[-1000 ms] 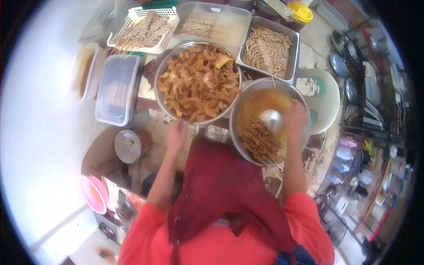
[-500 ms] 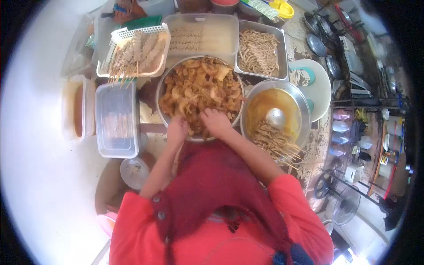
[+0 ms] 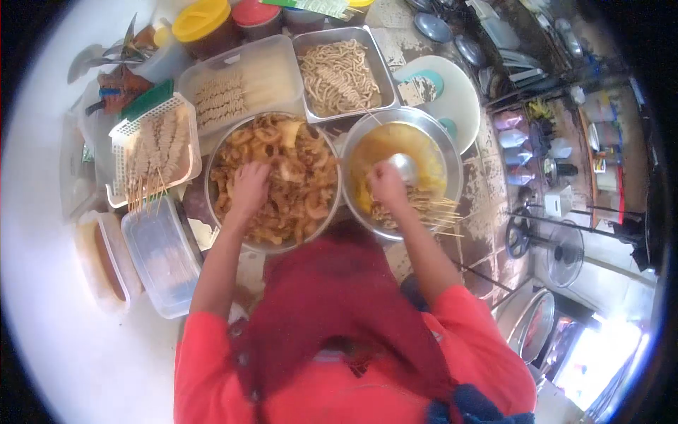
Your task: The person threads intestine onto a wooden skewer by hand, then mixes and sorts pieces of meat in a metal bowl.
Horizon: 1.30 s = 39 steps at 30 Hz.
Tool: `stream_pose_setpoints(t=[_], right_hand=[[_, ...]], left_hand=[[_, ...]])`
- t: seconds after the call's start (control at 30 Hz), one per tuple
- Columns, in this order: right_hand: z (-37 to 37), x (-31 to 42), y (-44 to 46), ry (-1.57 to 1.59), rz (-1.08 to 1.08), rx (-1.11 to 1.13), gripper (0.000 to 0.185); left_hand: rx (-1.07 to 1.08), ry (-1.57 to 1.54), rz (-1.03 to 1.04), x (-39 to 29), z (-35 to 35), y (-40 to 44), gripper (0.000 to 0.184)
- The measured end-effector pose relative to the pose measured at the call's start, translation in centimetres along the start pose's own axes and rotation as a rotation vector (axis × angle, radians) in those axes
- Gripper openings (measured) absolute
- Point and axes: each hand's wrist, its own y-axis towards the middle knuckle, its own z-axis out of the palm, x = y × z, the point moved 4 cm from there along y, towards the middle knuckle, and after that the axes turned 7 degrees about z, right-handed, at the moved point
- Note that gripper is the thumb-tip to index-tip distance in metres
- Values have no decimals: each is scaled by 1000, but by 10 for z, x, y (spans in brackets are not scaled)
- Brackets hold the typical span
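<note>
My left hand [image 3: 251, 186] is down on a heap of brown, sauce-coated food pieces [image 3: 304, 187] in a wide metal bowl [image 3: 209, 199]. Its fingers are curled, and their tips are lost among the pieces. Over a second metal bowl [image 3: 455, 159], coated inside with yellow-brown sauce [image 3: 424, 141], my right hand [image 3: 387, 185] is closed, with the fingertips pointing down. What it pinches, if anything, is hidden. Just beside it lie skewers of brown food [image 3: 417, 208], with their sticks poking out over the rim.
A metal tray of pale, curly strips [image 3: 339, 78] and a clear tub of skewers [image 3: 219, 102] stand behind the bowls. At left are a white basket of skewers [image 3: 159, 145], a lidded container [image 3: 162, 258] and a sauce tub [image 3: 109, 247]. A white-and-green stool [image 3: 459, 106] is at right.
My right hand has left the brown pieces and moved right to the sauce bowl. My left hand has shifted farther into the heap. The view has turned, so everything sits differently.
</note>
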Motion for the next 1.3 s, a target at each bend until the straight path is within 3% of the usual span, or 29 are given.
stream_pose_setpoints(t=[0.1,0.2,0.3,0.37,0.43,0.47,0.5,0.53,0.6,0.67,0.8,0.9,1.0,1.17,1.3], right_hand=[[-40,27,-19,43,-247,-416,28],[5,38,-7,45,-212,-84,29],[36,64,-3,130,-295,-125,27],[54,82,1,145,-219,-97,28],[67,109,-3,104,-413,-158,29],[73,121,-8,81,-508,-188,29],[56,144,-24,-18,-425,-119,32],[66,147,-23,-40,-435,-199,30],[80,148,-15,-88,-453,-363,28],[82,144,-7,-46,-338,-304,24],[55,131,-28,172,-288,-288,17],[67,116,-43,-234,-422,-97,19],[89,104,-46,-268,-459,-179,25],[95,93,-53,-268,-299,-15,33],[95,73,-76,-157,-108,87,41]], left_hand=[[66,-15,5,4,-9,2,37],[128,-92,8,3,-18,-3,38],[-64,-306,-43,8,-20,-26,34],[-147,-518,-260,4,-24,-42,30],[-159,-767,-491,4,-25,-58,28],[-245,-1036,-589,3,-22,-65,29],[-331,-1306,-683,-1,-15,-71,29],[-417,-1578,-774,-2,-8,-78,30],[-386,-1709,-750,1,4,-84,26],[-350,-1809,-758,1,12,-86,22],[-322,-1784,-816,8,18,-84,20],[-280,-1771,-873,9,11,-83,21],[-206,-1799,-869,7,14,-80,26],[-29,-1855,-817,-16,21,-59,19],[259,-1828,-614,-59,28,-18,28]])
